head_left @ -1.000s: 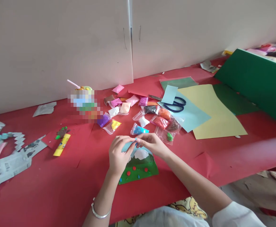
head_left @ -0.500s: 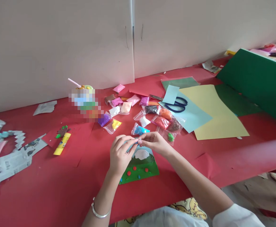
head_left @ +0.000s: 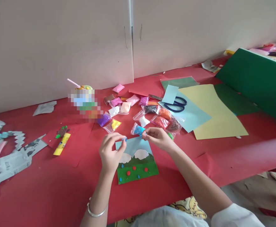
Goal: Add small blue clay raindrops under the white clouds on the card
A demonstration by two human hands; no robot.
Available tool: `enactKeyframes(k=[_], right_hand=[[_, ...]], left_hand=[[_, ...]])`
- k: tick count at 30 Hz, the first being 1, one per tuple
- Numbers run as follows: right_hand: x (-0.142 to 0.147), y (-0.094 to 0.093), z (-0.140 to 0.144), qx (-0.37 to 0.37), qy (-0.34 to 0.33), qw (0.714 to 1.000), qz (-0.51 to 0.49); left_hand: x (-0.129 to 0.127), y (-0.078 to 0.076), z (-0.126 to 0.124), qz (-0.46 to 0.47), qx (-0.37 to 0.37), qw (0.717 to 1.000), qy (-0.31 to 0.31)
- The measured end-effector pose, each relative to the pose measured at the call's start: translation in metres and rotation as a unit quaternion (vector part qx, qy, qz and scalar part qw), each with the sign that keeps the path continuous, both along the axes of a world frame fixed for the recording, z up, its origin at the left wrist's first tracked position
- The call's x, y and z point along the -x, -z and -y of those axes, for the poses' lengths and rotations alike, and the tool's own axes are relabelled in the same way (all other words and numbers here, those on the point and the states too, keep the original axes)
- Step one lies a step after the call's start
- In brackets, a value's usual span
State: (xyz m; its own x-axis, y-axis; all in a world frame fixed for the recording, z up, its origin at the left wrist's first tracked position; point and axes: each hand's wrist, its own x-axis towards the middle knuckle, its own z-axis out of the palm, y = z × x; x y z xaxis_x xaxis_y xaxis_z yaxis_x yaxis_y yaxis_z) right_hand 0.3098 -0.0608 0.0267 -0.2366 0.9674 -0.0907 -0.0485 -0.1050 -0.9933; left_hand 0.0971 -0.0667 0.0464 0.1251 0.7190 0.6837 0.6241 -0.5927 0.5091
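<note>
My left hand (head_left: 110,151) pinches a small piece of blue clay (head_left: 125,139) between thumb and forefinger, above the picture's left side. My right hand (head_left: 158,137) is closed in a pinch just in front of the bag of blue clay (head_left: 137,129); what its fingertips hold, if anything, I cannot make out. Beneath both hands lies the card picture (head_left: 152,169). It has light-blue sky, two white clouds (head_left: 141,154), dark hills and a green field. Several red clay dots (head_left: 128,173) and blue drop shapes (head_left: 138,176) are on the green.
Several bags of coloured clay, such as the yellow one (head_left: 115,124), lie behind the picture. Dark-handled scissors (head_left: 175,108) rest on coloured paper (head_left: 219,116). A yellow glue stick (head_left: 62,144) lies left, near newspaper strips (head_left: 12,164). A green board (head_left: 256,85) leans at right.
My hands have moved apart, the left one going left and keeping the blue clay piece. The picture's left cloud and more of its sky now show between them.
</note>
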Motion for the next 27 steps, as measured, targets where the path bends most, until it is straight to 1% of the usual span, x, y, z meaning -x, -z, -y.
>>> enactKeyframes(k=[2, 4, 6, 9, 13, 16, 19, 23, 27], right_hand=[[-0.003, 0.000, -0.002, -0.004, 0.030, 1.000, 0.002], [-0.004, 0.001, -0.002, -0.008, 0.039, 0.999, 0.004], [-0.003, 0.002, -0.001, -0.016, 0.039, 0.999, 0.011], [0.001, 0.005, 0.000, -0.033, 0.037, 0.998, 0.031], [0.005, 0.007, 0.002, -0.054, 0.037, 0.996, 0.064], [0.009, 0.008, 0.003, -0.068, 0.021, 0.995, 0.072], [0.015, 0.011, 0.004, -0.070, 0.009, 0.996, 0.052], [0.020, 0.012, 0.005, -0.065, 0.025, 0.997, 0.027], [0.021, 0.010, 0.005, -0.083, 0.036, 0.994, 0.055]], left_hand=[[0.008, 0.002, -0.003, 0.051, 0.019, 0.998, -0.034], [0.013, 0.005, -0.005, 0.076, 0.037, 0.995, -0.043], [0.014, 0.007, -0.005, 0.068, 0.045, 0.996, -0.031], [0.011, 0.006, -0.003, 0.029, 0.046, 0.998, -0.004], [0.005, 0.004, -0.001, 0.014, 0.082, 0.996, 0.021], [0.004, 0.004, 0.000, 0.015, 0.095, 0.995, 0.024], [0.002, 0.005, 0.000, -0.002, 0.090, 0.995, 0.031], [-0.001, 0.007, 0.001, -0.015, 0.096, 0.994, 0.048], [-0.001, 0.006, 0.002, 0.010, 0.111, 0.993, 0.044]])
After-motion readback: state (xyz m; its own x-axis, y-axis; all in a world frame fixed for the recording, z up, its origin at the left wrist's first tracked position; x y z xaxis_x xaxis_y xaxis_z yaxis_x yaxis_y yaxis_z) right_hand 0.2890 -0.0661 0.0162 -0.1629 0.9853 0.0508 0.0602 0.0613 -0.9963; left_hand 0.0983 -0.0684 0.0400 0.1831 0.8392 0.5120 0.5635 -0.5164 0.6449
